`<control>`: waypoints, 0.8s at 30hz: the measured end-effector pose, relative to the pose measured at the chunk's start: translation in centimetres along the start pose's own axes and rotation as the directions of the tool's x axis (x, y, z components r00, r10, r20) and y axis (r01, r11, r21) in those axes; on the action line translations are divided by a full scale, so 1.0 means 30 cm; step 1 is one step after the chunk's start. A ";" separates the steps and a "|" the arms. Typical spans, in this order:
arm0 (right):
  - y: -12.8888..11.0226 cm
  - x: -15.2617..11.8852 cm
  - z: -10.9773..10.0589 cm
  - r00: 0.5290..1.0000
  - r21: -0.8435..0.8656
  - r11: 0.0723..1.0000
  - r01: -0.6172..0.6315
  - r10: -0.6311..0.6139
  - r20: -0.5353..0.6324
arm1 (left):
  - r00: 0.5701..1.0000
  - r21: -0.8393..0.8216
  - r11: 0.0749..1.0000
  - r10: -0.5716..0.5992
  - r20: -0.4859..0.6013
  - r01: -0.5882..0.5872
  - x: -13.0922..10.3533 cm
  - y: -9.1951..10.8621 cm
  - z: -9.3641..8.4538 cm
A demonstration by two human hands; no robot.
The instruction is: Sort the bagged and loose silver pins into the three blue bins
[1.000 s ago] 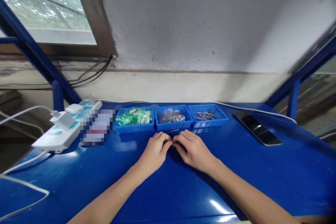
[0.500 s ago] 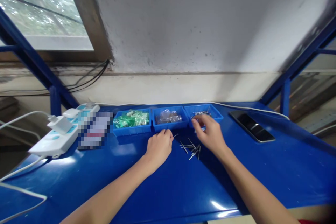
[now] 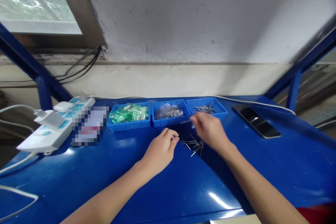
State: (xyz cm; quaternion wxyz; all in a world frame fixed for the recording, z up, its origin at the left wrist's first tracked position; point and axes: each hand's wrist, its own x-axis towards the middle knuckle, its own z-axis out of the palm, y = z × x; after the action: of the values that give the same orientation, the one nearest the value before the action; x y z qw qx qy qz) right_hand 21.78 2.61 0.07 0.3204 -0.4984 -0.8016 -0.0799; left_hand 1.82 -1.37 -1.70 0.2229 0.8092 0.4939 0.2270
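Observation:
My left hand [image 3: 163, 147] is closed in a pinch above the blue table, its fingertips on a thin metal pin that they mostly hide. Just right of it lies a small loose pile of metal pins [image 3: 194, 146]. My right hand [image 3: 210, 130] hovers above and right of the pile, in front of the right-hand blue bin [image 3: 222, 112]. Its fingers are curled together and slightly blurred; a small pale spot shows at the fingertips, too unclear to name. More metal pins [image 3: 203, 109] fill that bin.
The middle blue bin [image 3: 165, 122] holds clear plastic pieces, the left blue bin [image 3: 128, 126] green and clear ones. A phone [image 3: 257, 121] lies at right. At left are a pixelated flat object [image 3: 90, 126] and a white power strip [image 3: 39, 143] with cables. A wall stands behind.
My right hand has come down from the right bin's front edge toward the pile, its fingers now more closed. My left hand has turned slightly and shifted a little toward the pile. The view has shifted.

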 end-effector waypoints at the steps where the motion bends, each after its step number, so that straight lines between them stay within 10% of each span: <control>1: 0.033 0.010 -0.012 0.989 -0.038 0.993 -0.112 0.108 -0.097 | 0.999 0.040 0.999 0.031 0.015 -0.031 0.002 0.006 0.007; 6: 0.141 -0.033 -0.060 0.923 0.053 0.947 -0.316 0.320 -0.212 | 0.994 0.243 0.965 0.083 0.076 -0.099 0.009 0.017 0.034; 10: 0.072 -0.163 -0.057 0.995 0.180 0.980 -0.083 0.070 0.077 | 0.997 0.158 0.986 0.048 0.053 -0.056 0.002 -0.005 0.025; 15: -0.074 -0.204 -0.020 0.894 0.301 0.953 -0.028 -0.111 0.434 | 0.997 -0.088 0.995 0.049 -0.056 -0.054 0.002 -0.045 -0.003; 24: -0.139 -0.037 0.080 0.968 0.331 0.929 0.169 -0.220 0.123 | 0.983 -0.110 0.994 -0.044 -0.178 0.025 0.034 -0.060 -0.032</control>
State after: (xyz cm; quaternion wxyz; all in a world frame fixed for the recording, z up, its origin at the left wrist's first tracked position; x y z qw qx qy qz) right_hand 17.51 0.80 -1.67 0.3224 -0.3631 -0.8722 0.0584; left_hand 0.41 0.43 -1.84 0.2245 0.7634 0.5131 0.3218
